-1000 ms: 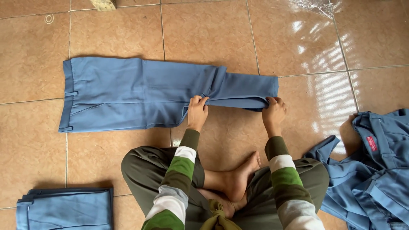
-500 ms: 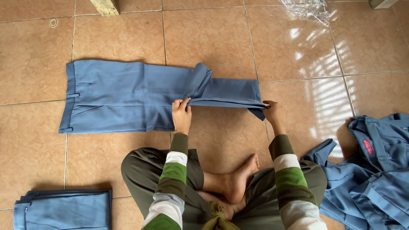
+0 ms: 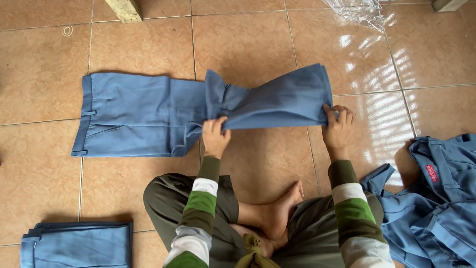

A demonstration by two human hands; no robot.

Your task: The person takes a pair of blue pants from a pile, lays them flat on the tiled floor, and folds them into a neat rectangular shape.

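Note:
A pair of blue trousers [image 3: 144, 116] lies flat on the tiled floor, waistband to the left. Its leg end is raised off the floor and stretched between my hands. My left hand [image 3: 214, 137] pinches the cloth near the middle of the trousers, at the lower edge. My right hand [image 3: 337, 127] grips the hem end at the right. I sit cross-legged just below, in olive trousers and striped sleeves, with my bare foot [image 3: 277, 213] showing.
A folded blue garment [image 3: 74, 245] sits at the bottom left. A heap of unfolded blue clothes [image 3: 436, 198] lies at the right edge. Clear plastic wrap [image 3: 362, 10] and a wooden post [image 3: 124, 9] are at the top.
Both hands have lifted the leg end off the floor and spread it wider; the right hand has moved right and up, and the folded part now stands open.

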